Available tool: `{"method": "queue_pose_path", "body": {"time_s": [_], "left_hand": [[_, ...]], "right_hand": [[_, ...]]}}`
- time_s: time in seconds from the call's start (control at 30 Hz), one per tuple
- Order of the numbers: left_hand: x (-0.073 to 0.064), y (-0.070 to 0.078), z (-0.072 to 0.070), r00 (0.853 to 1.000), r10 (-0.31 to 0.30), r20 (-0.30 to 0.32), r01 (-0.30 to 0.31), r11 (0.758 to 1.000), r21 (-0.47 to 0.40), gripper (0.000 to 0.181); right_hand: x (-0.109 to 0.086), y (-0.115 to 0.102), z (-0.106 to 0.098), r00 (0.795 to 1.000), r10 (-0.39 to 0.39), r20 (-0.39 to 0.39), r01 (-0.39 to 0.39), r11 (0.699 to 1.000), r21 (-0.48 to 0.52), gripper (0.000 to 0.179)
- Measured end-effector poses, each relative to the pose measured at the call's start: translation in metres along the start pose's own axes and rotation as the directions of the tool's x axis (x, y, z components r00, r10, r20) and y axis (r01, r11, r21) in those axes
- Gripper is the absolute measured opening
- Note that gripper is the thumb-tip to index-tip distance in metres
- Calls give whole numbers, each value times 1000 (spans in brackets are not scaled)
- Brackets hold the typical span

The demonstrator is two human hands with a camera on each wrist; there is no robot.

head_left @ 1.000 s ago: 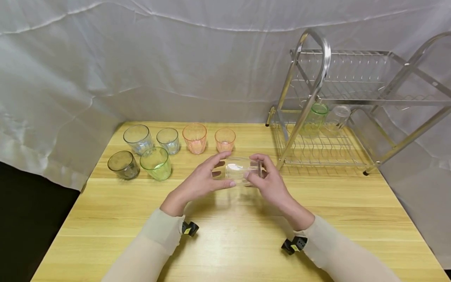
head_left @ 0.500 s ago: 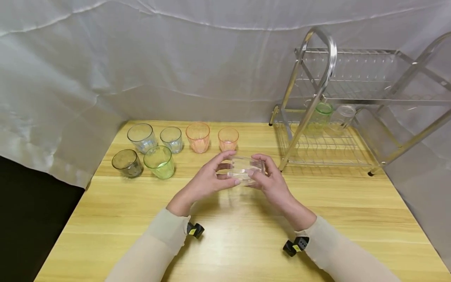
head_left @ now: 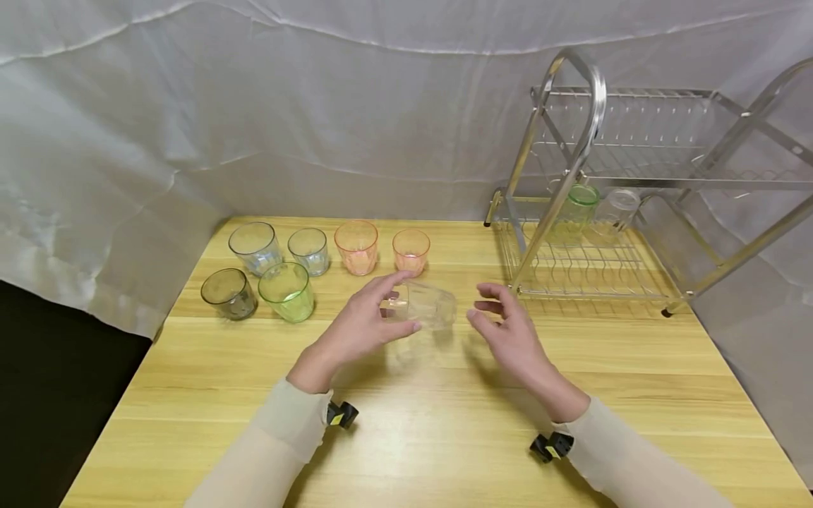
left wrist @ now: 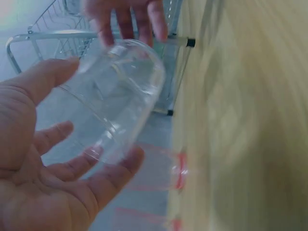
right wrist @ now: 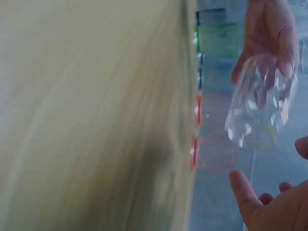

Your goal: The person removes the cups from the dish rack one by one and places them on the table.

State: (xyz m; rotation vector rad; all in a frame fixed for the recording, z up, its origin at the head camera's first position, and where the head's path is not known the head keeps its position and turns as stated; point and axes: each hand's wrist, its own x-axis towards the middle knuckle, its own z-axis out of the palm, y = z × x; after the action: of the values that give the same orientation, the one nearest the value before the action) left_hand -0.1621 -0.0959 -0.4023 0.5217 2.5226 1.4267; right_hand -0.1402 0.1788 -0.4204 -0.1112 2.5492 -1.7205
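A clear glass tumbler point(head_left: 432, 305) lies on its side in the air above the table, its base toward the right. My left hand point(head_left: 362, 321) grips it near the rim, thumb on the near side and fingers on the far side; in the left wrist view the same tumbler point(left wrist: 115, 96) sits between thumb and fingertips. To the right, my right hand point(head_left: 508, 328) is apart from the tumbler, its fingers loosely bent with nothing in them. Beyond the tumbler stands a small pink glass point(head_left: 411, 252).
Upright at the back left are a larger pink glass point(head_left: 357, 247), two bluish glasses, a green glass point(head_left: 287, 293) and a dark grey glass point(head_left: 230, 295). A two-tier metal dish rack point(head_left: 591, 282) at the right holds an upside-down green glass point(head_left: 574, 212) and a clear glass point(head_left: 615, 214).
Both hands held the clear tumbler before. My right hand has let go and drawn back to the right, while the left keeps the tumbler and has shifted slightly left.
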Motion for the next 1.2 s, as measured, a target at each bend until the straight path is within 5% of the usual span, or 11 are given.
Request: {"method": "queue_pose_path", "body": {"time_s": [0.2, 0.33, 0.57, 0.67, 0.77, 1.07, 1.2], "left_hand": [[-3, 8, -19, 998, -50, -40, 56, 983, 174, 95], [-3, 12, -30, 996, -71, -51, 81, 965, 251, 97], [-3, 12, -44, 997, -69, -41, 79, 924, 375, 91], [-3, 11, -50, 998, -54, -27, 60, 907, 418, 88], [-2, 11, -54, 999, -44, -21, 48, 892, 449, 88], [2, 7, -66, 998, -58, -8, 53, 836, 546, 90], [5, 4, -70, 997, -73, 25, 45, 816, 576, 90]], "right_hand": [[-7, 17, -25, 986, -131, -105, 105, 969, -222, 38], [-8, 29, -39, 958, -237, -161, 173, 926, -336, 35], [1, 47, -55, 824, -517, -230, 329, 769, -549, 44], [5, 52, -61, 791, -577, -206, 346, 698, -627, 52], [7, 54, -65, 807, -567, -167, 329, 666, -670, 57], [4, 53, -67, 923, -377, -75, 202, 643, -738, 63], [2, 52, -67, 947, -318, -46, 170, 617, -768, 68]]}}
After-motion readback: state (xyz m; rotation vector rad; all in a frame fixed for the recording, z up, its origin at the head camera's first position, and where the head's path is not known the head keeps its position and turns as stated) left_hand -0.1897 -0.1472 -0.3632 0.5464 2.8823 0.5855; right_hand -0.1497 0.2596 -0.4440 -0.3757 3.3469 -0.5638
